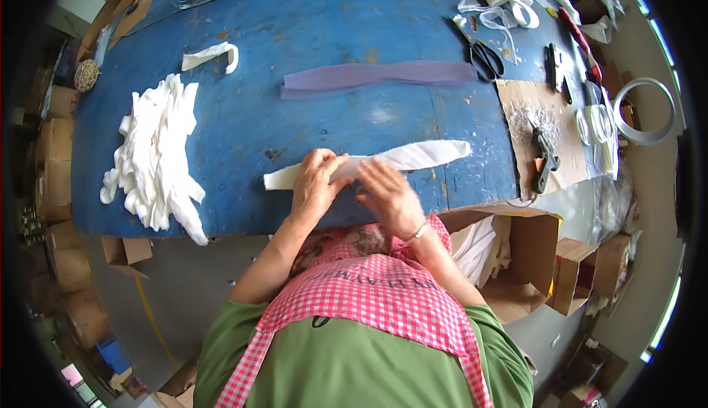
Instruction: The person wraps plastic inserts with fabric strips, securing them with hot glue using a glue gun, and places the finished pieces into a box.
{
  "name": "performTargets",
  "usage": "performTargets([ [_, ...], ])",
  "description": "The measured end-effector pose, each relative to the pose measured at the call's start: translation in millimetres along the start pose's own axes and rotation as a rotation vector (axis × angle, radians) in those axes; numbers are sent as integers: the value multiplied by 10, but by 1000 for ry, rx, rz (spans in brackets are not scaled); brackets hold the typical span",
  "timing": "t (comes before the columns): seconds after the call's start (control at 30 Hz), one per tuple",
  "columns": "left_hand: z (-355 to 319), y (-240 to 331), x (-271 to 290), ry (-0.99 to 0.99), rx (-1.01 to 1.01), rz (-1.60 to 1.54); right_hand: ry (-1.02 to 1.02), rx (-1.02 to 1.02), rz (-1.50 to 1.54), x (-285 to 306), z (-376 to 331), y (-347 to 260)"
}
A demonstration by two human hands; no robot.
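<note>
A long white fabric strip [431,155] with tapered ends lies crosswise near the front edge of the blue table. My left hand [318,181] is closed on it left of the middle, with thumb and fingertips pressed on the cloth. Just to the right, my right hand [389,195] reaches over the strip with its fingers stretched out and slightly blurred. The fingers partly cover the middle of the strip. Farther back on the table rests a translucent purple strip [380,78].
A heap of white fabric pieces [156,153] lies at the left, with one curled white piece [212,56] behind it. Black-handled scissors [485,61], a cardboard sheet [523,124] bearing dark-handled snips [544,158], and a tape roll [644,111] are at the right. An open carton [527,264] stands below the edge.
</note>
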State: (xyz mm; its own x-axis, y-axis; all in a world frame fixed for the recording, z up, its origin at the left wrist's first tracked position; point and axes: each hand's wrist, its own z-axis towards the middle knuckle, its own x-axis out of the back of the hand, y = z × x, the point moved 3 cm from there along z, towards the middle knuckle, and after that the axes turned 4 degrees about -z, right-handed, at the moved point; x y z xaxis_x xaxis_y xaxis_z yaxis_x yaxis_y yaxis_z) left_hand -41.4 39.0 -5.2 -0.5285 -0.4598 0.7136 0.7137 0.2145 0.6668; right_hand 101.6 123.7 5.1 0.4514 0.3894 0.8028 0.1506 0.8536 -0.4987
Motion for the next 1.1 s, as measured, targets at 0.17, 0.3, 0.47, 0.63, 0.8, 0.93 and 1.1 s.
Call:
performTargets([
  [0.17, -4, 12, 24, 0, -27, 24, 23, -155, -197, 6, -130, 317],
  [0.3, 2, 5, 26, -9, -29, 23, 171, -374, -378, 242, -292, 830],
  [0.47, 0, 14, 13, -25, -42, 18, 174, -525, -720, 478, -505, 1229],
  [0.63, 97, 87, 23, -90, -30, 50, 664, -478, -746, 1102, -557, 795],
  [0.8, 497, 307, -281, -91, -107, 69, 660, -434, -166, 800, -437, 468],
  [0.93, 592, 362, -416, -338, 168, -288, 391, -656, 520, 434, -381, 365],
  [1.1, 702, 553, -142, -27, 412, -1485, 33, -574, 931, 105, -157, 209],
])
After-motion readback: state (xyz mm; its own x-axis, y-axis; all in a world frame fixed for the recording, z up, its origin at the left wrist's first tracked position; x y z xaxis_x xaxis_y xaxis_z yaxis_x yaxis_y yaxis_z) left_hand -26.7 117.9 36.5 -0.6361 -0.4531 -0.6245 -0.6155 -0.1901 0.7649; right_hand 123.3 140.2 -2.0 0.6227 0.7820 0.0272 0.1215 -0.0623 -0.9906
